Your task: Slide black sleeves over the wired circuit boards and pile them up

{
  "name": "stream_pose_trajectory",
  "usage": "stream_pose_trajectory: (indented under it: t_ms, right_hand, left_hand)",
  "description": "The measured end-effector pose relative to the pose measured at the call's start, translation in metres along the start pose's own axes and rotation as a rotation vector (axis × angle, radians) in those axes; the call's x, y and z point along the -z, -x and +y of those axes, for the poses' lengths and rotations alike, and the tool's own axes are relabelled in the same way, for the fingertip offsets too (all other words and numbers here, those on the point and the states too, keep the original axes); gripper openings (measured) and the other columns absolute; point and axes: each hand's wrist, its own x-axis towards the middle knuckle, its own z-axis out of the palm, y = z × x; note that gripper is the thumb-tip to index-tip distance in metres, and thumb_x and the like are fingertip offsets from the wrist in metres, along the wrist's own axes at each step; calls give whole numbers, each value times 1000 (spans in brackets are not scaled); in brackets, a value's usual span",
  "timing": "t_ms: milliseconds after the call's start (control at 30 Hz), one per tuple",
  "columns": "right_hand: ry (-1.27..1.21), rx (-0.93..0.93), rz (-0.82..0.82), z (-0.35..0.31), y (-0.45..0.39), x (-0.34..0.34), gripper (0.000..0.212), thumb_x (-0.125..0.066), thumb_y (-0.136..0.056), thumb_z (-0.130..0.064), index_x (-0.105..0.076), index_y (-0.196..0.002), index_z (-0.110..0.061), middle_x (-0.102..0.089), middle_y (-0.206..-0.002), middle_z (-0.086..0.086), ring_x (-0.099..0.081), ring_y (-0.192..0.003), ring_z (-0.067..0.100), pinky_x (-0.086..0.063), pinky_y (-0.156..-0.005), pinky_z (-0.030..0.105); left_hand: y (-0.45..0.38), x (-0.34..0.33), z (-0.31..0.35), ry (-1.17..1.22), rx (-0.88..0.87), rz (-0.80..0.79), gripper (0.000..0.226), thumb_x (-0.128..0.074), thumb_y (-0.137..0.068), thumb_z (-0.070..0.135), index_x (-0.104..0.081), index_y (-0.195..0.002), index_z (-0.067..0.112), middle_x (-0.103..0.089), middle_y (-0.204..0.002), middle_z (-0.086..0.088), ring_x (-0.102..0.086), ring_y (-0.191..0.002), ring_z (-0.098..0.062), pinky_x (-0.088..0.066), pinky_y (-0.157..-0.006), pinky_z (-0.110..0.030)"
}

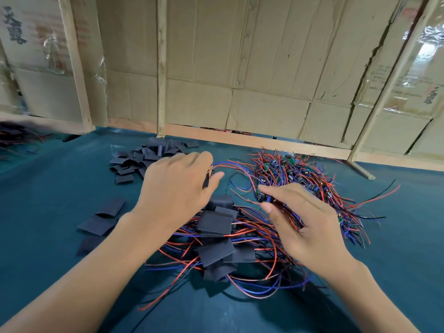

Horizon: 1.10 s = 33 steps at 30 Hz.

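We look down on a teal table backed by a wall of flattened cardboard nailed to wooden posts. Our left hand reaches forward over the near pile, its fingers curled and its grip closed on a black sleeve seen edge-on between thumb and fingers; red and blue wires run out from that grip toward the right. Whether a board already sits inside that sleeve we cannot tell, since the hand covers it. Our right hand hangs over the near edge of the tangle of unsleeved boards, thumb and forefinger pinching a small dark circuit board at their tips, with a bundle of wires trailing under the palm. The two grips lie near each other but apart, the sleeve to the left of and slightly beyond the board. Beneath and between our forearms lies the pile of sleeved boards, black sleeves stacked over looping red and blue leads. Farther back, to the left, sits the heap of empty sleeves, and a few loose sleeves lie flat just beside our left forearm.
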Motion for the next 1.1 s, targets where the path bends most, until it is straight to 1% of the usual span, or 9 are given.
stream_pose_trajectory:
  t_ms: [133, 333, 467, 533, 633, 733, 867, 967, 1100]
  right_hand:
    - [-28, 18, -46, -3, 0, 4, 26, -67, -91, -12, -71, -116, -7, -66, -104, -2, -64, -95, 14, -46, -87, 23]
    - [-95, 59, -110, -8, -1, 9, 25, -64, -87, -3, -72, -110, -9, -63, -101, -1, -61, -86, 16, -44, -76, 23]
    - [-112, 87, -114, -6, -1, 6, 26, -62, -89, -3, -74, -111, -8, -62, -96, 3, -59, -80, 19, -46, -70, 27]
    - [-111, 91, -102, -6, -2, 6, 28, -63, -87, -1, -75, -111, -8, -61, -94, 5, -59, -78, 20, -46, -69, 29]
    - [-79, 97, -90, -7, -3, 7, 29, -64, -85, 2, -75, -110, -7, -62, -92, 9, -59, -75, 22, -47, -66, 33]
    - [-48, 92, -76, -8, -4, 9, 26, -63, -86, 0, -76, -108, -6, -61, -90, 10, -58, -73, 22, -47, -65, 33]
    - [-23, 103, -85, -11, -5, 9, 25, -60, -89, -8, -76, -109, -6, -59, -91, 8, -56, -73, 20, -46, -66, 29]
    - [25, 112, -105, -14, -7, 8, 27, -60, -90, -9, -75, -112, -6, -58, -93, 6, -56, -78, 17, -46, -72, 24]
    - [67, 123, -163, -16, -9, 7, 31, -62, -87, -7, -74, -115, -10, -56, -96, 2, -56, -79, 19, -50, -67, 33]
  left_hand:
    - [13, -2, 3, -1, 5, 3, 42, -70, -86, 44, -34, -75, 23, -48, -59, 2, -54, -55, -25, -30, -54, -29]
    - [18, -3, -1, 69, 86, 6, 34, -72, -85, 43, -53, -73, 18, -53, -60, 3, -54, -55, -25, -36, -54, -30]
    - [19, 0, -4, 198, 83, 37, 31, -76, -82, 38, -55, -75, 17, -41, -63, 11, -41, -59, -17, -35, -58, -27]
    - [21, 0, -5, 302, 65, 25, 29, -73, -84, 38, -54, -77, 17, -44, -67, 12, -28, -66, -7, -28, -64, -22]
    - [22, 1, -7, 417, 46, -15, 34, -58, -89, 49, -52, -77, 18, -52, -69, 9, -29, -69, -7, -25, -65, -20]
    - [20, 0, -9, 352, -15, -26, 38, -60, -90, 53, -52, -76, 18, -48, -65, 10, -39, -62, -11, -35, -70, -29]
    - [16, -1, -12, 132, -45, -24, 31, -73, -84, 36, -53, -72, 17, -45, -59, 7, -48, -55, -23, -44, -68, -40]
    - [13, -1, -10, 39, -65, -46, 25, -74, -84, 25, -53, -73, 16, -47, -58, 5, -49, -56, -24, -43, -72, -41]
    - [12, 1, -4, -62, -76, -63, 24, -73, -83, 24, -51, -75, 18, -50, -61, 3, -51, -59, -25, -40, -76, -40]
